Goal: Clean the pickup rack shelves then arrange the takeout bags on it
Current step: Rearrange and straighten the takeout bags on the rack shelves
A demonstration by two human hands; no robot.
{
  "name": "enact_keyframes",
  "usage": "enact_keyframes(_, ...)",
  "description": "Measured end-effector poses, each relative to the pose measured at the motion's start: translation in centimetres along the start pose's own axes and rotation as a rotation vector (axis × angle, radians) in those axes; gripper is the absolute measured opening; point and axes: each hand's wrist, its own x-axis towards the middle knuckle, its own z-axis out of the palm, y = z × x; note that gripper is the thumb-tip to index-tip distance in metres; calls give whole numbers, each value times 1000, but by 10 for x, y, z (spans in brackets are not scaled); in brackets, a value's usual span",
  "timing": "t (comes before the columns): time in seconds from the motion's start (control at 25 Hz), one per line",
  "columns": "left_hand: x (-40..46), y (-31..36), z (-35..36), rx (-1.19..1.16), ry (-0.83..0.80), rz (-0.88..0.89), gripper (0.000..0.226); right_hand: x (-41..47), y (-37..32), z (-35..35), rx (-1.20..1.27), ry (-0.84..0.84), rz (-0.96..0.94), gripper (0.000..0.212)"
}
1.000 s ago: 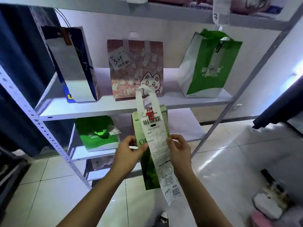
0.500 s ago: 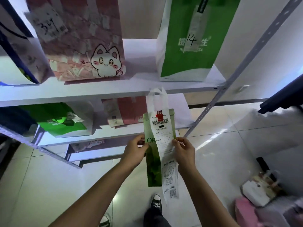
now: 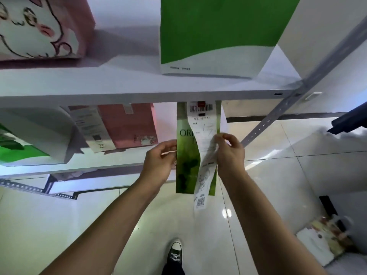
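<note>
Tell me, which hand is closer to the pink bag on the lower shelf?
Left. The left hand grips the green bag's left edge, just right of the pink bag. The right hand pinches the receipt on the green bag's far side.

glossy white floor tiles [image 3: 278, 175] with light glare, white wall [image 3: 127, 12], dark blue curtain [image 3: 349, 120] at right

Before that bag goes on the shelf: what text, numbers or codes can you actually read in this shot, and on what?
"OR": green takeout bag, rest hidden behind the receipt.
Receipt: barcode, QR code, handwritten mark; unreadable.
Slip on pink bag: too blurred.
Small print on green-and-white bag: too small.
</note>
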Motion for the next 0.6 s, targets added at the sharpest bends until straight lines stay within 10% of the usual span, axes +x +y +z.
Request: enact_keyframes(0.6, 109, -26, 51, -109, -20, 124, 52, 94, -2, 23, 112, -208, -225, 20)
